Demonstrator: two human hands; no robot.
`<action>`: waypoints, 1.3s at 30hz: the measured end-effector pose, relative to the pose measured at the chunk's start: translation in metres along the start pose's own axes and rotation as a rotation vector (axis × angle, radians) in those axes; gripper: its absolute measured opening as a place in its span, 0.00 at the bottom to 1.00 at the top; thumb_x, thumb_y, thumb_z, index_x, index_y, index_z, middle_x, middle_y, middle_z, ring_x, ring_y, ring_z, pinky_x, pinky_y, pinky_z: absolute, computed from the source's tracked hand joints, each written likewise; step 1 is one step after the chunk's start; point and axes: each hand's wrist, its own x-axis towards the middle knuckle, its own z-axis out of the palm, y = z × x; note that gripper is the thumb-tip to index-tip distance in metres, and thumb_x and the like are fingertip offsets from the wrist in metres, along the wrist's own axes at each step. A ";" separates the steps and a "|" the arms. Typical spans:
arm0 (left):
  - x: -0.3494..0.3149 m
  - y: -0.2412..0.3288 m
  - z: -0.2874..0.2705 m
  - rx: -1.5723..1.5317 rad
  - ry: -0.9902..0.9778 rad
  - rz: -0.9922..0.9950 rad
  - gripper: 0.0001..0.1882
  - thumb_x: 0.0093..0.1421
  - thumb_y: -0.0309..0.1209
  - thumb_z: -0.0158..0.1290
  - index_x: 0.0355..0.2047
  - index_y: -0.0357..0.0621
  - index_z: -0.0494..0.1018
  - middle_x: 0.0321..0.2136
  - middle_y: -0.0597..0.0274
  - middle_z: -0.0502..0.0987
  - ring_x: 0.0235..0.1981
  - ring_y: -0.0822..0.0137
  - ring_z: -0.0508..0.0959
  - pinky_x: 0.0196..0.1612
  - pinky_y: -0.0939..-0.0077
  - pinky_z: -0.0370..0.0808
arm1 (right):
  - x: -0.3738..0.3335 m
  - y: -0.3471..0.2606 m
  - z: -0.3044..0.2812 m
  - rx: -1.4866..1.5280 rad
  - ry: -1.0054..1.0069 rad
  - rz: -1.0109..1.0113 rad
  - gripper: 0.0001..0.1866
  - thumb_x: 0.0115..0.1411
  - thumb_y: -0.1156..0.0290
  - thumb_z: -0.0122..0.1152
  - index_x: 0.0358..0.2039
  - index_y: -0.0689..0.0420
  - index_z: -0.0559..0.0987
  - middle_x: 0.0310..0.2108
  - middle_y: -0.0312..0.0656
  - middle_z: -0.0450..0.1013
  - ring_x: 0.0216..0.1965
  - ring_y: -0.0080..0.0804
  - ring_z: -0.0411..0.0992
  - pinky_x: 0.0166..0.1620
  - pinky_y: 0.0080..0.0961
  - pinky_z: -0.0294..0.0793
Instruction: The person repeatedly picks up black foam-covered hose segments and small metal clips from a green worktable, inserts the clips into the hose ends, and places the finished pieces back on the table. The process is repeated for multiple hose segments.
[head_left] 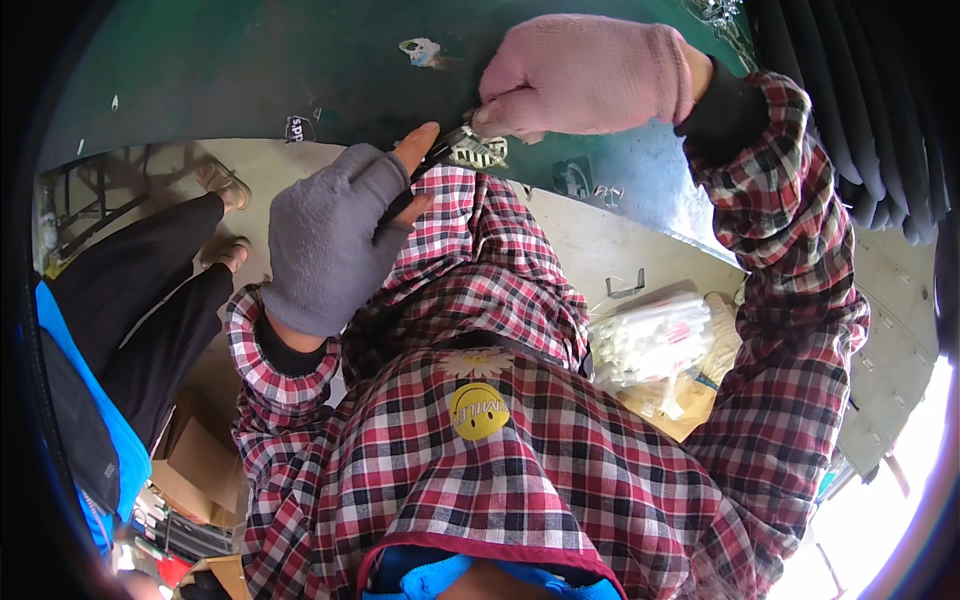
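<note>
My left hand (340, 235), in a grey glove with bare fingertips, pinches a slim dark object (437, 152) between thumb and finger at the near edge of the green tabletop (230, 90). My right hand (590, 80) wears a pink knitted glove and is closed at the far end of that object. Its fingertips meet there, and what they pinch is too small and covered to make out. Just under the two hands, a torn printed label (480, 152) sticks to the table edge.
A bundle of long black padded pieces (850, 110) hangs at the upper right. Shiny metal bits (725, 12) lie on the far tabletop. Right of my lap sits a plastic bag of white items (655, 345). Another person's legs (165, 300) and a cardboard box (205, 455) are at left.
</note>
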 end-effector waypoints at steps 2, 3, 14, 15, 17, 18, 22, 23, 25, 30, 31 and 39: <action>-0.001 -0.001 0.000 0.010 -0.008 -0.006 0.33 0.55 0.29 0.65 0.62 0.54 0.73 0.27 0.59 0.70 0.24 0.58 0.76 0.28 0.64 0.72 | 0.002 -0.013 -0.008 0.037 -0.062 0.061 0.19 0.64 0.54 0.57 0.35 0.59 0.83 0.28 0.51 0.78 0.33 0.49 0.77 0.39 0.40 0.74; -0.001 -0.001 0.001 0.012 0.000 -0.002 0.33 0.55 0.29 0.65 0.62 0.54 0.73 0.26 0.59 0.70 0.24 0.58 0.76 0.28 0.64 0.72 | 0.001 -0.017 -0.012 0.054 -0.093 0.092 0.20 0.65 0.54 0.56 0.36 0.60 0.83 0.29 0.52 0.78 0.34 0.49 0.77 0.40 0.39 0.74; 0.001 -0.001 0.004 0.008 0.037 0.027 0.32 0.54 0.30 0.65 0.61 0.55 0.74 0.26 0.59 0.70 0.23 0.57 0.75 0.28 0.64 0.71 | 0.006 -0.012 -0.005 0.084 -0.081 0.016 0.21 0.65 0.55 0.56 0.37 0.61 0.84 0.27 0.49 0.79 0.31 0.43 0.77 0.39 0.37 0.75; 0.001 -0.002 0.004 0.014 0.025 0.020 0.31 0.56 0.32 0.64 0.62 0.55 0.74 0.26 0.59 0.71 0.24 0.57 0.75 0.28 0.64 0.72 | 0.007 -0.009 -0.006 0.094 -0.089 0.003 0.21 0.65 0.55 0.56 0.37 0.62 0.84 0.26 0.47 0.79 0.30 0.40 0.77 0.38 0.35 0.75; 0.001 -0.004 0.003 0.026 0.000 0.013 0.29 0.59 0.36 0.62 0.62 0.56 0.73 0.28 0.61 0.73 0.24 0.57 0.76 0.28 0.63 0.73 | 0.009 -0.003 -0.009 0.286 -0.155 0.063 0.21 0.66 0.55 0.57 0.37 0.62 0.84 0.26 0.42 0.80 0.29 0.33 0.77 0.37 0.32 0.74; 0.001 -0.004 0.004 0.021 0.011 0.023 0.29 0.59 0.36 0.62 0.62 0.56 0.73 0.28 0.61 0.73 0.25 0.58 0.76 0.28 0.63 0.73 | 0.008 -0.002 -0.010 0.383 -0.185 0.094 0.21 0.66 0.55 0.57 0.37 0.62 0.84 0.25 0.40 0.80 0.29 0.29 0.76 0.37 0.30 0.74; 0.002 -0.004 0.005 0.012 0.046 0.021 0.31 0.56 0.31 0.65 0.62 0.57 0.74 0.27 0.59 0.72 0.25 0.57 0.76 0.29 0.63 0.73 | 0.010 -0.002 -0.012 0.345 -0.197 0.072 0.21 0.67 0.54 0.58 0.37 0.62 0.85 0.26 0.35 0.80 0.29 0.22 0.75 0.36 0.25 0.74; 0.003 -0.004 0.005 0.010 0.054 0.015 0.33 0.54 0.28 0.66 0.61 0.58 0.74 0.27 0.58 0.72 0.24 0.56 0.75 0.30 0.63 0.73 | 0.011 0.001 -0.014 0.340 -0.205 0.052 0.21 0.67 0.54 0.58 0.38 0.61 0.85 0.26 0.36 0.81 0.29 0.23 0.76 0.36 0.25 0.74; 0.000 -0.011 0.007 0.013 0.061 0.029 0.33 0.54 0.29 0.66 0.61 0.57 0.74 0.27 0.57 0.72 0.25 0.56 0.75 0.30 0.63 0.73 | 0.010 0.009 -0.013 0.275 -0.208 0.131 0.21 0.67 0.54 0.58 0.36 0.61 0.85 0.25 0.37 0.79 0.27 0.24 0.75 0.34 0.25 0.74; -0.016 -0.031 0.000 -0.034 0.036 -0.039 0.33 0.57 0.29 0.63 0.64 0.58 0.71 0.29 0.52 0.72 0.30 0.49 0.76 0.35 0.58 0.72 | -0.063 0.085 0.030 0.247 0.330 0.291 0.19 0.66 0.55 0.62 0.28 0.59 0.83 0.19 0.36 0.74 0.21 0.27 0.72 0.28 0.26 0.74; -0.016 -0.029 -0.014 -0.007 0.027 -0.080 0.33 0.58 0.30 0.63 0.65 0.57 0.69 0.36 0.51 0.75 0.35 0.48 0.78 0.39 0.59 0.74 | -0.071 0.090 0.045 0.076 0.538 0.293 0.19 0.63 0.55 0.61 0.27 0.58 0.83 0.21 0.40 0.76 0.25 0.33 0.75 0.32 0.31 0.77; -0.126 -0.018 -0.158 -0.102 0.301 -0.250 0.30 0.59 0.27 0.61 0.62 0.35 0.66 0.45 0.55 0.75 0.41 0.66 0.76 0.42 0.76 0.74 | 0.021 -0.028 0.117 0.057 1.371 -0.182 0.27 0.47 0.63 0.72 0.48 0.57 0.78 0.46 0.48 0.75 0.49 0.51 0.74 0.52 0.44 0.75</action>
